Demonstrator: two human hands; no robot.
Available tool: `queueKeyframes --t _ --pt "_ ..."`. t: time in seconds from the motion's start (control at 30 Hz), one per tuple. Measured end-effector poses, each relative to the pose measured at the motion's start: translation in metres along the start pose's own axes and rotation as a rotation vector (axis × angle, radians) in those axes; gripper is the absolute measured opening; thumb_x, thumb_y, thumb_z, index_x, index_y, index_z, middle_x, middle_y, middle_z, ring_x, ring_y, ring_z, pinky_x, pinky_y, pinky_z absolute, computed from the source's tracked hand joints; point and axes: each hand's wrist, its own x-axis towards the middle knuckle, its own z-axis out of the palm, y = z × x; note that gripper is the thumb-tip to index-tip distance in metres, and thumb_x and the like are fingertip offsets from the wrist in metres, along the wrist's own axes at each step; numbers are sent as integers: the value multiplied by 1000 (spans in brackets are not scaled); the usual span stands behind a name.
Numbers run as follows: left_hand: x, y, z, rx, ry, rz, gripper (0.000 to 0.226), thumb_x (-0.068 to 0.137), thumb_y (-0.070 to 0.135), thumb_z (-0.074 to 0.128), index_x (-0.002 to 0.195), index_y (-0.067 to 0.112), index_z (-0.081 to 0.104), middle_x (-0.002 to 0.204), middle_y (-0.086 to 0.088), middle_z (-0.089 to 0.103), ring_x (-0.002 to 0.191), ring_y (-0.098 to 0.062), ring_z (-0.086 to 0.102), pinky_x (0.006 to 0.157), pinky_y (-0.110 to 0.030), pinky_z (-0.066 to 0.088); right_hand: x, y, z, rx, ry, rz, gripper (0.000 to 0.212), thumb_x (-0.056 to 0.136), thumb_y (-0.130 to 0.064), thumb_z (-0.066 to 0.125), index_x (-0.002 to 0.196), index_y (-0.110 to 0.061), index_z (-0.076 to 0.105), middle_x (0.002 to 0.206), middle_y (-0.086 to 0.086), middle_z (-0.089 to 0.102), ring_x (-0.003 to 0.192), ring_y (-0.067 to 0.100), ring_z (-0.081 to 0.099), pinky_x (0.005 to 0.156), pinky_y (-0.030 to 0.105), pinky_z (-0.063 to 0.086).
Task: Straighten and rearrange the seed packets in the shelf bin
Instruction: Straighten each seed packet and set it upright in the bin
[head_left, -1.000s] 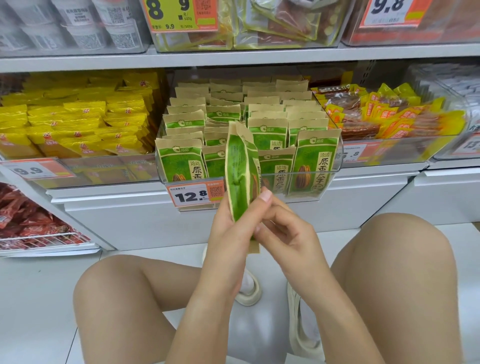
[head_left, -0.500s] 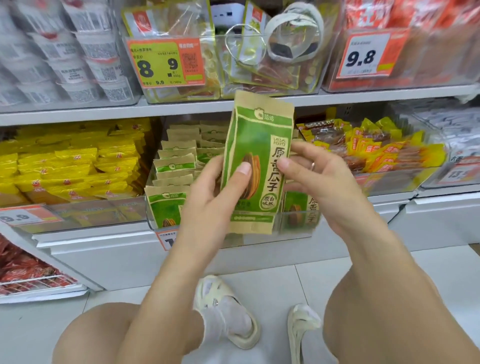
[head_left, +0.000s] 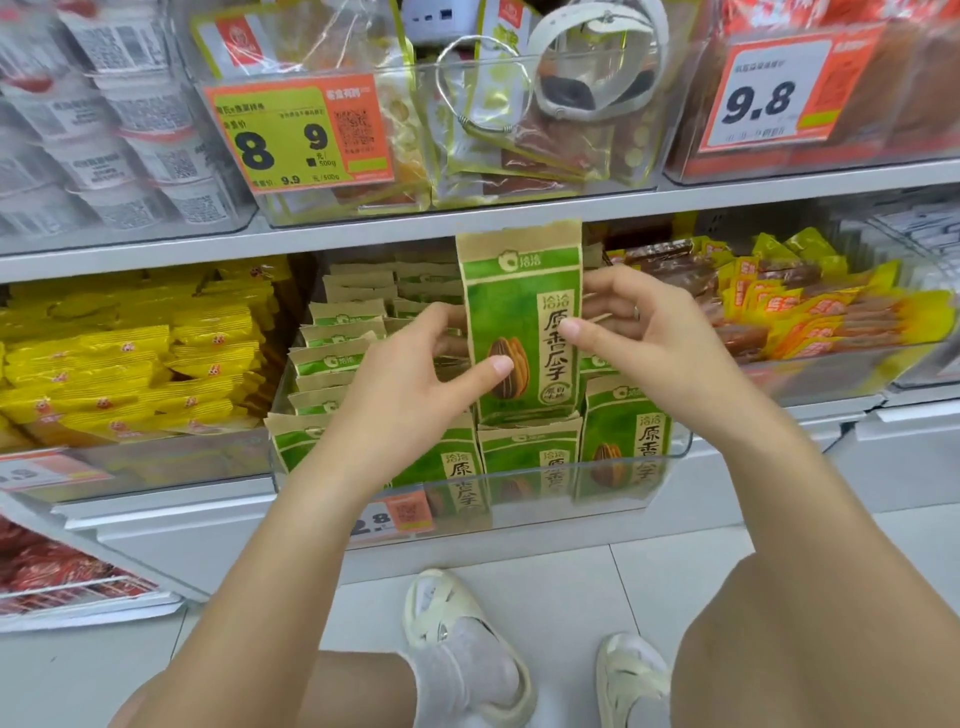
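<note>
1. We've got one seed packet (head_left: 522, 332) held upright in both hands, front facing us, right above the clear shelf bin (head_left: 680, 447). Its long axis runs straight up and down, and its bottom edge sits just over the top of the middle packet in the front row (head_left: 527, 457).

2. Left hand (head_left: 410, 384): the grip is a pinch on the packet's left edge, thumb on the printed front low down by the seed picture, fingers curled round behind.

3. Right hand (head_left: 639, 332): same deal on the right edge, thumb pressing the front about mid-height, other fingers tucked behind. So the left grip sits lower and the right one higher.

4. The relation that matters, as we read it: the free slot lies straight below the packet, just behind the front row and ahead of the stacked rows (head_left: 343, 343) further back. The packet looks already lined up with the front row's faces, so it probably just needs lowering without tilting.

5. Both hands are about equally close to the bin; we can't tell how deep the gap actually is, since the packet hides it.
</note>
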Motion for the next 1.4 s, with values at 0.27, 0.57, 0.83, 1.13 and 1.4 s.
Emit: queueKeyframes --t 0.27,0.57,0.83,1.13,1.4 --pt "4 -7 4 99 -23 -12 16 92 38 62 106 32 66 98 23 66 97 12 57 77 -4 35 2 17 4 -402 -50 37 4 87 -30 69 85 -32 65 80 -18 66 81 -5 61 76 19 49" --pt "8 0 8 371 95 41 18 94 38 59 104 28 70 112 13 60 114 -10 52 90 -26 34 10 15 7 -593 -68 74 11 87 -36 67 76 -35 66 78 -16 66 81 6 61 70 26 48" --pt "-14 5 21 660 -125 276 19 79 41 76 88 25 77 98 9 68 108 -25 53 102 -34 22 6 15 9 -541 3 77 12 90 -32 61 79 -36 66 78 -13 67 80 12 61 75 37 52" --pt "-11 16 19 438 199 301 9 95 23 62 90 17 64 88 7 61 84 -16 53 76 -26 31 2 14 8 -562 3 76 62 103 -43 30 62 -15 67 52 2 58 60 18 58 64 30 45" --pt "-2 29 2 234 380 286 9 100 23 53 97 16 59 83 12 57 68 -8 47 64 -15 38 -9 8 5 -239 72 22 60 96 -56 18 100 -33 73 90 -18 71 94 1 63 88 28 46"
